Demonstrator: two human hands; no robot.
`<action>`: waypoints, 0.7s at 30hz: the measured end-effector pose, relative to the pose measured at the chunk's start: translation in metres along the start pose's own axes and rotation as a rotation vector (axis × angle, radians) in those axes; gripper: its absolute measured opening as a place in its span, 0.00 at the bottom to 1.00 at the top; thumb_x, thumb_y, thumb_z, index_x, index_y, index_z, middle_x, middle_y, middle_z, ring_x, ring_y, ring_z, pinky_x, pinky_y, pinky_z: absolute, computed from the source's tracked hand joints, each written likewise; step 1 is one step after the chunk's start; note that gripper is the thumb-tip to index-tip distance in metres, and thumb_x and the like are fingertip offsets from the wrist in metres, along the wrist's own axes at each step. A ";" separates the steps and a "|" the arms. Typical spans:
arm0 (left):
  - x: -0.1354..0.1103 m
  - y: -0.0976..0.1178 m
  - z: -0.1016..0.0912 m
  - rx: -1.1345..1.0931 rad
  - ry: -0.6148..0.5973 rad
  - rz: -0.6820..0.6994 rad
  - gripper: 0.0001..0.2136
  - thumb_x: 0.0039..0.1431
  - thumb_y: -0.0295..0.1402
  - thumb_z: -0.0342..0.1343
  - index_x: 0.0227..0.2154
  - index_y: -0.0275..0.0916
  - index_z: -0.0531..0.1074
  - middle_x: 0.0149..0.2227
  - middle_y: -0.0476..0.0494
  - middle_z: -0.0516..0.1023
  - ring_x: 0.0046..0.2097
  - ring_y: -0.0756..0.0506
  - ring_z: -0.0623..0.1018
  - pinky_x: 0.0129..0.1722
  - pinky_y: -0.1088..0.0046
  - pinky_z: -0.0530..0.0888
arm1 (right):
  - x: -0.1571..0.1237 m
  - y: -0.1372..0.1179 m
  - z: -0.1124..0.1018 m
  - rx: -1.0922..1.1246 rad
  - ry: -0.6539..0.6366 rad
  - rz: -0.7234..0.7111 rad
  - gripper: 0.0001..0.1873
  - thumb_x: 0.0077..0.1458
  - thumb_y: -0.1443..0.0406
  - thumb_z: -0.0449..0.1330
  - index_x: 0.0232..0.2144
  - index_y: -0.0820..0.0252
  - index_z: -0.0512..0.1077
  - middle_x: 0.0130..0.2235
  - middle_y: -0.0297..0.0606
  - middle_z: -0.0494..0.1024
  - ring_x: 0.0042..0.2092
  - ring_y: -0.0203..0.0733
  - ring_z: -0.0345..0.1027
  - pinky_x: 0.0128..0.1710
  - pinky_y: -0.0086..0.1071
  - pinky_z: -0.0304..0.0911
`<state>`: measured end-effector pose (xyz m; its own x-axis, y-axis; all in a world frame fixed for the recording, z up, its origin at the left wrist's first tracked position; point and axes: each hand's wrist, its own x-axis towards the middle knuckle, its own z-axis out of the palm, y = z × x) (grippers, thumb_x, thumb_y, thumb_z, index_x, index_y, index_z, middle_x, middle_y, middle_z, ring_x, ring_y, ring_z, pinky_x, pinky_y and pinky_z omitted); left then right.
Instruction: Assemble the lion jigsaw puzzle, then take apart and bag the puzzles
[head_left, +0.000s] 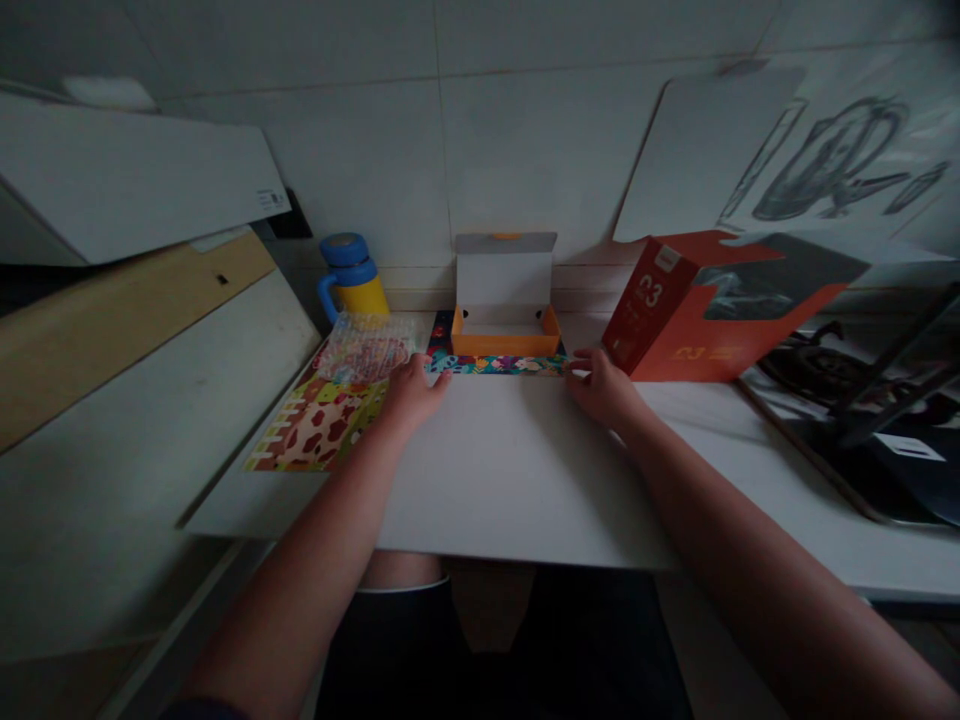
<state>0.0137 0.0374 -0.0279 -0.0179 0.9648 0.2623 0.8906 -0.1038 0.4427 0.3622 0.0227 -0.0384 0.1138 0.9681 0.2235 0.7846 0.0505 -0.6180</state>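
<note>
A large white sheet (510, 450) lies on the table with its far edge folded, showing a colourful patterned strip (499, 365). My left hand (411, 393) pinches the left end of that strip, fingers closed on the edge. My right hand (600, 385) grips the strip's right end the same way. Just beyond the strip stands an open orange box (504, 335) with a white raised lid. A clear plastic bag (365, 347) of small patterned pieces lies to the left of my left hand, on a sheet printed with red and yellow patches (319, 425).
A blue and yellow flask (351, 280) stands at the back left by the tiled wall. A big orange carton (697, 310) lies tilted at the right, close to my right hand. A gas hob (862, 400) is at the far right. White and wooden boards (135, 300) lean at left.
</note>
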 end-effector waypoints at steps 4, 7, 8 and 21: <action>0.001 -0.001 0.000 -0.043 0.007 -0.017 0.17 0.68 0.42 0.58 0.54 0.38 0.69 0.57 0.32 0.80 0.60 0.37 0.78 0.63 0.60 0.71 | 0.004 0.006 -0.002 0.061 0.000 0.030 0.26 0.57 0.66 0.62 0.58 0.56 0.67 0.53 0.45 0.85 0.44 0.48 0.81 0.45 0.39 0.72; 0.003 -0.004 0.000 -0.081 0.011 -0.038 0.14 0.69 0.41 0.56 0.52 0.40 0.70 0.57 0.33 0.80 0.59 0.38 0.79 0.62 0.60 0.72 | 0.006 0.009 -0.003 0.111 -0.006 0.063 0.24 0.55 0.67 0.62 0.55 0.57 0.68 0.52 0.45 0.85 0.41 0.46 0.80 0.41 0.37 0.71; 0.004 -0.005 0.000 -0.092 0.010 -0.045 0.14 0.69 0.41 0.55 0.51 0.40 0.70 0.56 0.33 0.80 0.58 0.38 0.79 0.61 0.60 0.73 | 0.006 0.009 -0.004 0.127 -0.009 0.073 0.23 0.55 0.67 0.62 0.54 0.57 0.69 0.51 0.45 0.85 0.39 0.46 0.79 0.39 0.37 0.70; 0.006 -0.007 -0.003 -0.138 -0.012 -0.116 0.12 0.69 0.40 0.56 0.49 0.41 0.71 0.56 0.34 0.81 0.57 0.37 0.80 0.58 0.60 0.75 | 0.001 0.011 -0.005 0.311 -0.020 0.148 0.18 0.54 0.62 0.61 0.48 0.58 0.71 0.47 0.47 0.84 0.34 0.41 0.73 0.30 0.32 0.63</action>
<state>0.0065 0.0430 -0.0270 -0.1107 0.9749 0.1933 0.8120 -0.0235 0.5831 0.3739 0.0231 -0.0414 0.1980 0.9750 0.1012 0.5368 -0.0215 -0.8434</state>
